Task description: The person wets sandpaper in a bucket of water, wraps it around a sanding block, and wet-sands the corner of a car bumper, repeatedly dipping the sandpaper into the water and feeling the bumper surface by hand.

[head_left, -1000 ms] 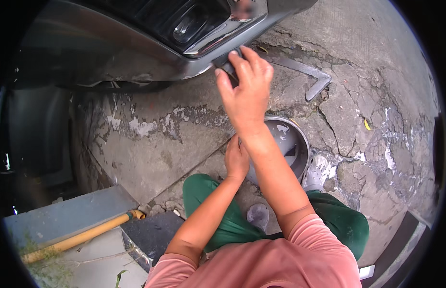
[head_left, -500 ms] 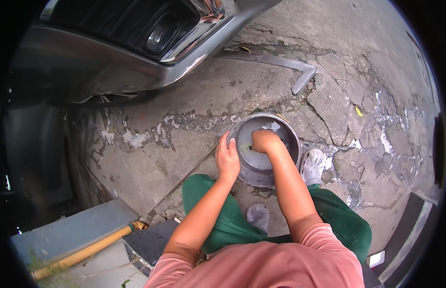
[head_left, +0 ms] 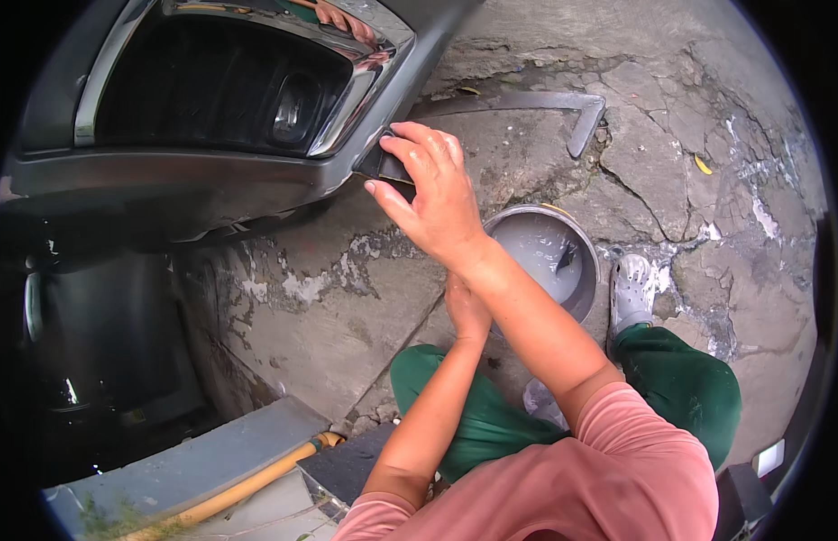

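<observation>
A grey car bumper [head_left: 211, 176] with chrome trim around a dark opening fills the upper left. My right hand [head_left: 423, 185], wet and with curved fingers, holds a dark flat pad [head_left: 372, 162] against the bumper's lower corner. Below it, my left hand [head_left: 464, 302] is at the near left side of a round bucket [head_left: 587, 261]; its fingers are mostly hidden behind my right forearm. The bucket holds cloudy grey water with a small dark piece at its right.
An L-shaped grey strip [head_left: 588, 117] lies on cracked concrete [head_left: 302, 334] beyond the bucket. My shoe [head_left: 631, 293] stands right of the bucket. At lower left are a grey ledge [head_left: 193, 451] and a yellow pipe [head_left: 247, 478]. A dark glossy surface [head_left: 103, 334] lines the left.
My right hand was at the bumper, dipped into the bucket, then came back up and left to the bumper's corner with the dark pad. The view has shifted slightly.
</observation>
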Demonstrator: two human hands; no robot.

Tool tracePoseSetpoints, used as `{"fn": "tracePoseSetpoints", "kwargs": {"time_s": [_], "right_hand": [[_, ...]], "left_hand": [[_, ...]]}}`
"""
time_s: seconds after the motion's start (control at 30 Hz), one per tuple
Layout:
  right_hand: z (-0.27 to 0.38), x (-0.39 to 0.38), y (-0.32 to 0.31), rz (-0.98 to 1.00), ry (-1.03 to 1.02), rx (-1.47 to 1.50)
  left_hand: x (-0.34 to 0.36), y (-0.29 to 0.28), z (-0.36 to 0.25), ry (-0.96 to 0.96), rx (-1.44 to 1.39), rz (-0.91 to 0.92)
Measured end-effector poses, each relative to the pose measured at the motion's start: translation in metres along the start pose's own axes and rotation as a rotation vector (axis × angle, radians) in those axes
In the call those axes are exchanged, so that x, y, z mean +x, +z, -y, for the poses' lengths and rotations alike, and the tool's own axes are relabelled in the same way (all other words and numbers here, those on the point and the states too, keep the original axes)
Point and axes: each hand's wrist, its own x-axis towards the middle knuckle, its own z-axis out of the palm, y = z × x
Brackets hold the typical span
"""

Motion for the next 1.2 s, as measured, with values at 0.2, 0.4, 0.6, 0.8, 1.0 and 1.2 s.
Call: {"fn": "tracePoseSetpoints", "kwargs": {"time_s": [0.2,0.4,0.6,0.8,1.0,1.2], "right_hand": [[0.006,-0.029,0.052,-0.101,-0.041,0.011],[-0.015,0.001,0.046,-0.262,0.030,-0.080],[-0.005,-0.012,0.067,-0.257,-0.016,0.072],[0.008,-0.046,0.088,-0.256,0.040,0.058],[0.006,-0.020,0.082,-0.363,0.119,0.076],[0.006,-0.023,0.079,-0.248,-0.010,0.071]], "left_hand": [[-0.006,0.002,0.018,-0.004,-0.284,-0.021],[-0.009,-0.005,0.016,-0.093,-0.202,0.216],[-0.001,-0.006,0.001,-0.111,-0.201,0.092],[0.000,-0.009,-0.020,-0.147,-0.201,-0.024],[-0.006,0.001,-0.037,-0.205,-0.196,-0.146],[-0.011,-0.006,-0.025,-0.017,-0.269,-0.231]]}}
